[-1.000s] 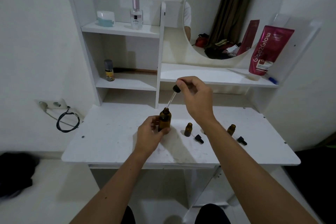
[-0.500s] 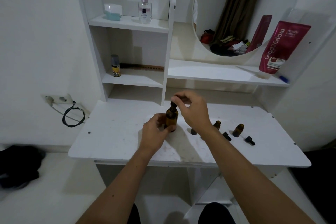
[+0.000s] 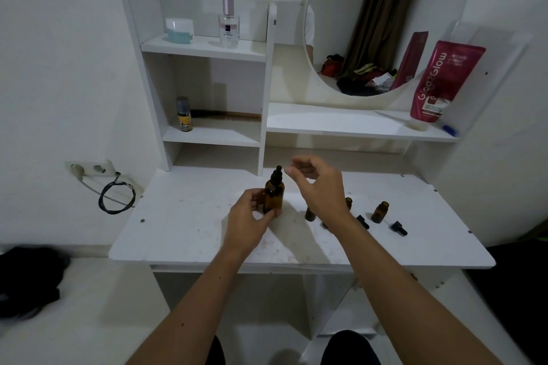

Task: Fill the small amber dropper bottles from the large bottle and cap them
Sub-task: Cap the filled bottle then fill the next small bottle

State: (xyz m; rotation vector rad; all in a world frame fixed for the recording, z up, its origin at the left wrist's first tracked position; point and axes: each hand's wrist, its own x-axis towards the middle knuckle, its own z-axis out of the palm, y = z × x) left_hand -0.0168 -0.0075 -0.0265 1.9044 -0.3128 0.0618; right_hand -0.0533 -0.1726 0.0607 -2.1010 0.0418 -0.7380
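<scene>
Large amber bottle (image 3: pixel 273 197) upright, dropper-capped, gripped by left hand (image 3: pixel 249 216); right hand (image 3: pixel 318 187) spread.

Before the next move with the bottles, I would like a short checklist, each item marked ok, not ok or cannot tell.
1. Large bottle upright, steadied by left hand: ok.
2. Dropper cap seated on the large bottle: ok; screwed tight: cannot tell.
3. Right hand free, holding nothing: ok.
4. Far-right small bottle upright and uncapped: ok.
5. Small bottles filled: cannot tell.
6. Loose small caps lying on the table within reach: ok.
</scene>
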